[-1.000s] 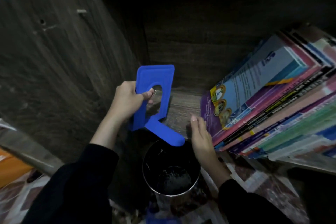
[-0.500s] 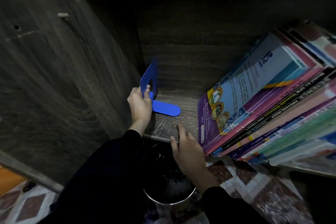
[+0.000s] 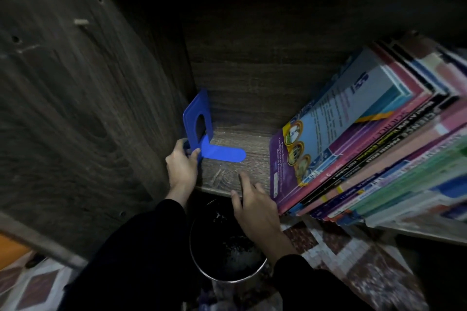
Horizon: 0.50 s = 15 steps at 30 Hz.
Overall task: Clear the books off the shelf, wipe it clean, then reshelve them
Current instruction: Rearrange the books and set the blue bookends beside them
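I see left hand (image 3: 182,166) clamped on blue bookend (image 3: 219,153) standing on shelf (image 3: 227,174); right hand (image 3: 255,207) flat, fingers apart, right of bookend; books (image 3: 353,139) lean farther right.

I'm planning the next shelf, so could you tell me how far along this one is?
Done: the shelf is bare at its left. In hand: the left hand grips a blue bookend by the side wall; the right hand rests on the front edge. Left: books lean at the right; whether it was wiped cannot be told.
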{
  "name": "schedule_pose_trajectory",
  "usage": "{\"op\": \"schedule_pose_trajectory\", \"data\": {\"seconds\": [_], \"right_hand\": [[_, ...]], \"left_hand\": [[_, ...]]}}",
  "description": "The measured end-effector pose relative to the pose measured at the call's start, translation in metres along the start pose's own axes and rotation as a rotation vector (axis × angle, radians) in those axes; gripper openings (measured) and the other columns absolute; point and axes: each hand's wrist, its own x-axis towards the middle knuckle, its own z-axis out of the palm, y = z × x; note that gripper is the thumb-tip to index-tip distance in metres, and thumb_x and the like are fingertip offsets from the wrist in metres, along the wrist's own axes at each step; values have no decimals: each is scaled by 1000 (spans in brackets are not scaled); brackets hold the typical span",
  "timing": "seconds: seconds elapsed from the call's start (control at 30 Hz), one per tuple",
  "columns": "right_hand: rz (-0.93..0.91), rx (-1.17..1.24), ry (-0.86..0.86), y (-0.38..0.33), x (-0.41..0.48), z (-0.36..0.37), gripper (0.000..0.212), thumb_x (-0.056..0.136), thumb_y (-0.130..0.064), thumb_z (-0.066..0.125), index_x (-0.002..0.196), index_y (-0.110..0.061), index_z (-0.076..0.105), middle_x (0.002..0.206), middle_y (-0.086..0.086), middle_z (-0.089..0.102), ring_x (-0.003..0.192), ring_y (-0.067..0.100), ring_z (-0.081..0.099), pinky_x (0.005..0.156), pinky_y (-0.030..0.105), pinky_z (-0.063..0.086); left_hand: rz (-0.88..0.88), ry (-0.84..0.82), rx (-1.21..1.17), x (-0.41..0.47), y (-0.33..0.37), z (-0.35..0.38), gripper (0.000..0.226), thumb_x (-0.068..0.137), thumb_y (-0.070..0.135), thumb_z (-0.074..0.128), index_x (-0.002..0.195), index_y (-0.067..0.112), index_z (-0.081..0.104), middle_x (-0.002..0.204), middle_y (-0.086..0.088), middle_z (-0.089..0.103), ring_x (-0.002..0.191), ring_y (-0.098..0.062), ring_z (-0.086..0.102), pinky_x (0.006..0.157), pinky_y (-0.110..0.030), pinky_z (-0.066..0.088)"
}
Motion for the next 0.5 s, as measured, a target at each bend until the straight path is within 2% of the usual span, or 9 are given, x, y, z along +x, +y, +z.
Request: {"op": "schedule_pose_trajectory", "data": {"seconds": [0.03,0.13,0.17,0.2,0.27,0.33,0.37,0.43,0.5], "right_hand": [[6,5,-41,0,1,-2,56,99,-37,40,150,-27,19,133,8,47,117,24,52,89,31,41],[65,94,-235,0,6,-14,58,98,-31,44,151,-25,21,140,14,44,128,30,44,99,33,38],[66,115,-254,-1,5,-21,55,96,-27,44,149,-25,27,138,13,48,128,30,45,101,34,40],[44,122,-200,-2,1,-32,50,94,-22,44,143,-26,39,131,11,56,123,28,50,99,35,43],[-69,178,107,-9,-11,-56,40,85,-17,41,117,-24,64,110,3,68,105,22,58,88,35,47],[-226,273,518,-13,-27,-90,34,79,-12,40,91,-15,72,88,1,68,87,19,56,79,30,45],[-279,295,711,-13,-33,-109,31,79,-8,42,86,-11,72,84,2,66,84,19,54,79,26,42],[-295,276,990,-7,-41,-144,27,82,-2,44,90,-7,69,89,10,63,92,21,51,87,28,38],[-234,201,1180,1,-44,-175,27,84,-3,47,106,-8,62,106,17,58,107,25,46,98,32,32]], "left_hand": [[-33,-4,-22,-4,-3,-2,30,86,15,68,113,7,61,91,-11,67,92,-28,64,78,-26,43],[-132,-20,-51,-23,-6,-7,26,84,20,70,100,10,52,90,-15,68,94,-33,63,83,-37,46],[-149,-32,-55,-33,-3,-9,26,85,21,68,97,12,48,91,-15,67,95,-33,62,83,-38,44],[-142,-45,-70,-45,7,-9,24,85,20,67,96,13,46,90,-13,65,96,-33,61,83,-36,43],[-67,-77,-131,-67,28,-6,20,86,14,65,95,14,47,83,-6,61,91,-30,62,79,-31,41],[79,-137,-217,-89,64,-1,18,86,10,64,95,16,50,82,-1,61,84,-23,63,78,-29,43],[168,-176,-272,-98,84,1,19,85,10,64,97,19,52,85,2,62,81,-16,62,80,-31,47],[385,-257,-380,-113,126,4,23,86,11,65,104,22,57,94,1,63,83,-7,61,83,-31,51],[637,-309,-389,-126,169,5,34,89,18,62,121,26,57,110,1,60,99,-7,57,91,-21,45]]}}
